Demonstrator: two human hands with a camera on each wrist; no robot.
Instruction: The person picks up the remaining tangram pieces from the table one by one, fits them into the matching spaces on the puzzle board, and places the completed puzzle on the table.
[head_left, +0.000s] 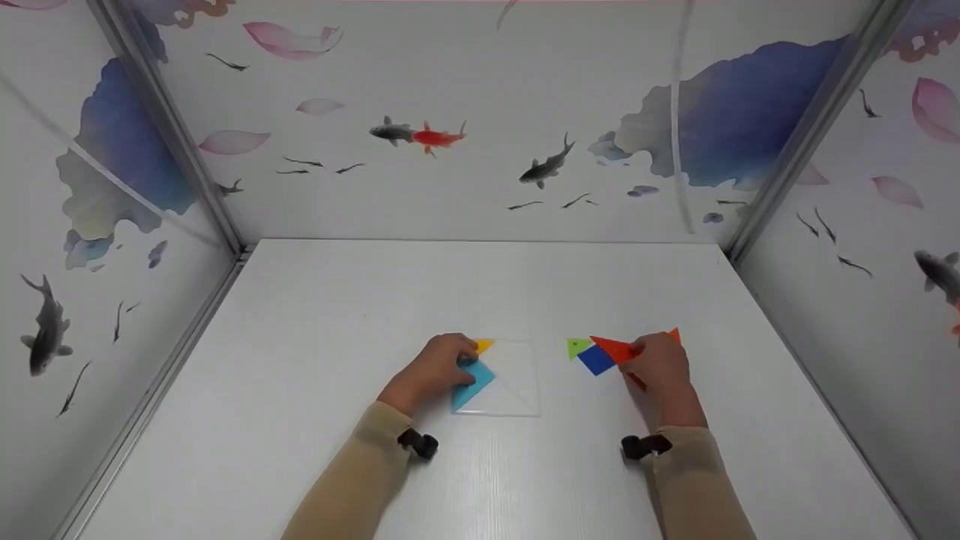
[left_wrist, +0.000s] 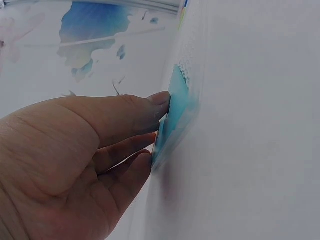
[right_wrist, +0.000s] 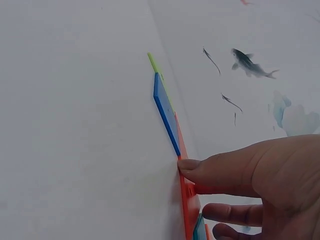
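In the head view my left hand is at the left side of a clear square tray. Its thumb and fingers pinch a light blue tangram piece lying in that tray; the left wrist view shows them around the blue piece. Part of a yellow piece peeks out by the fingertips. Over to the right, my right hand holds a red triangle between thumb and fingers, partly covering it. Touching or close beside the red one are a dark blue square and a green triangle.
An orange tip shows behind my right hand, and a teal piece lies under its fingers in the right wrist view. The white table is bounded by printed panels at the back and both sides.
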